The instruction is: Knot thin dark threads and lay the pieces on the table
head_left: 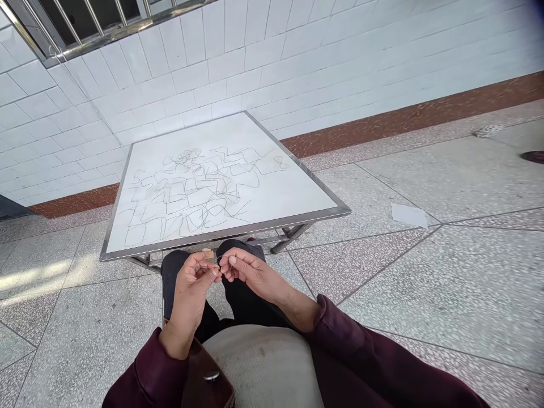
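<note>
My left hand (189, 294) and my right hand (255, 275) meet above my lap, just in front of the table's near edge. Fingers of both are pinched, tip to tip, on a thin dark strand, of which only a short bit shows between them. A tan wrap, like tape or a bandage, covers one left fingertip. Many similar thin, bent dark strands (187, 195) lie spread over the white tabletop, bunched into a tangle at the back. Whether they are wire or thread I cannot tell.
The white table (297, 201) has a metal rim and metal legs, and my knees reach under its near edge. Behind it rises a white tiled wall (238, 62) with a barred window. A white scrap (408, 215) lies on the speckled floor to the right.
</note>
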The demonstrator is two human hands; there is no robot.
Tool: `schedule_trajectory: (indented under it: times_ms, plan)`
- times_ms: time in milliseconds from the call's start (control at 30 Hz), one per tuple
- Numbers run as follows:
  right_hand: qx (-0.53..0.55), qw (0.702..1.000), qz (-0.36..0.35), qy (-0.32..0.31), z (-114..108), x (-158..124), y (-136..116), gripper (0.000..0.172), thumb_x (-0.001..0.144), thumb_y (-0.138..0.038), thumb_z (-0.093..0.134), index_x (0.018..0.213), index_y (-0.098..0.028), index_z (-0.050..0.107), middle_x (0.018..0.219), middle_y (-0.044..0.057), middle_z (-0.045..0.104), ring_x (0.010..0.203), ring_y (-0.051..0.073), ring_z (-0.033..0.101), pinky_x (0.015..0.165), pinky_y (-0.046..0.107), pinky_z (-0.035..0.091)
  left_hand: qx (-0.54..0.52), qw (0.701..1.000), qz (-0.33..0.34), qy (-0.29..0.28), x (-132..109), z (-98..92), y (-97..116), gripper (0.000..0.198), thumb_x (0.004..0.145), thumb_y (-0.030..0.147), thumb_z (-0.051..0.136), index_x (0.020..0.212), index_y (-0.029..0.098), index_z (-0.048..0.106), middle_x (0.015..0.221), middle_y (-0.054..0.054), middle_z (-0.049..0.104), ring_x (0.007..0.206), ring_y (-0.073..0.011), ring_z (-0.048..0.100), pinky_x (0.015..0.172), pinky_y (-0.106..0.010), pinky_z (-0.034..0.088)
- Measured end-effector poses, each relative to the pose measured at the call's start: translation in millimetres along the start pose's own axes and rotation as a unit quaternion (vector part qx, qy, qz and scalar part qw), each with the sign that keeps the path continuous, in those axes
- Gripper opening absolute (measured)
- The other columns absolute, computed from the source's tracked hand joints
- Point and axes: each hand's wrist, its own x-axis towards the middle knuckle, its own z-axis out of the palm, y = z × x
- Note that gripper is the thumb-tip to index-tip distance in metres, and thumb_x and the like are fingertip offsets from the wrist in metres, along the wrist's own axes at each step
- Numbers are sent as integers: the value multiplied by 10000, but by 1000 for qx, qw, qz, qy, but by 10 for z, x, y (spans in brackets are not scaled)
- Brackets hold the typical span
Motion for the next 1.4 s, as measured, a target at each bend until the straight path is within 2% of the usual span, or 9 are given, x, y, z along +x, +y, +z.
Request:
schedule_trajectory:
  times_ms: [200, 300, 433, 700, 867, 1033, 1167, 1400]
  plan:
    - [-66, 997, -17, 18, -11, -9, 15, 283, 921, -478, 581, 951, -208, 661, 782, 7, 619, 675, 129, 547, 663, 278, 461, 1, 1000, -3, -15, 12, 3, -44, 312, 706, 217, 770, 1000, 193, 667, 796, 12, 644, 699, -117, 603, 722, -285, 500]
    - [-2, 1000, 2, 27, -19, -1, 30, 254, 893, -448, 638, 973, -208, 658, 762, -4, 625, 662, 117, 557, 628, 254, 448, 12, 1000, -1, -7, 18, 12, -59, 336, 702, 210, 770, 1018, 196, 657, 783, 18, 638, 696, -115, 602, 728, -284, 500]
    - [83, 994, 61, 38, -52, 15, 44, 247, 801, -409, 761, 851, -184, 671, 722, -6, 647, 600, 86, 554, 575, 215, 429, 24, 1000, -1, -9, 22, 23, -51, 343, 716, 226, 763, 1036, 199, 642, 782, 24, 627, 678, -115, 612, 732, -292, 503]
    - [101, 990, 79, 55, -59, 13, 72, 274, 742, -411, 817, 808, -174, 696, 652, -16, 642, 549, 63, 534, 535, 188, 405, 30, 1000, 4, -9, -5, 26, -69, 335, 715, 217, 756, 1032, 191, 646, 793, 14, 632, 697, -124, 615, 724, -293, 508]
    - [58, 994, 65, 60, -77, 22, 84, 282, 751, -424, 805, 824, -175, 696, 647, -14, 633, 539, 69, 508, 518, 200, 380, 17, 1000, -5, -13, 10, 10, -112, 341, 709, 207, 759, 1027, 181, 640, 789, 14, 631, 677, -112, 601, 708, -283, 501]
    - [8, 997, 58, 49, -66, -2, 60, 302, 783, -463, 765, 896, -190, 705, 689, -8, 633, 590, 87, 516, 569, 226, 395, 2, 1000, -13, -9, 4, -10, -107, 337, 691, 208, 756, 1003, 170, 634, 767, 13, 638, 665, -112, 603, 690, -277, 505]
    - [-12, 996, 66, 53, -60, -32, 62, 290, 766, -459, 775, 865, -199, 692, 668, -17, 616, 565, 89, 490, 552, 235, 374, 8, 1000, -22, -19, -15, -23, -97, 358, 676, 169, 743, 1018, 165, 636, 742, 21, 625, 660, -108, 597, 666, -262, 507]
    - [-177, 984, 14, 27, -75, -37, 61, 331, 823, -512, 688, 949, -206, 674, 713, -4, 629, 650, 126, 546, 589, 258, 423, 31, 999, -5, -40, -13, -74, -117, 364, 659, 155, 722, 1010, 161, 625, 713, 22, 616, 634, -117, 602, 634, -264, 501]
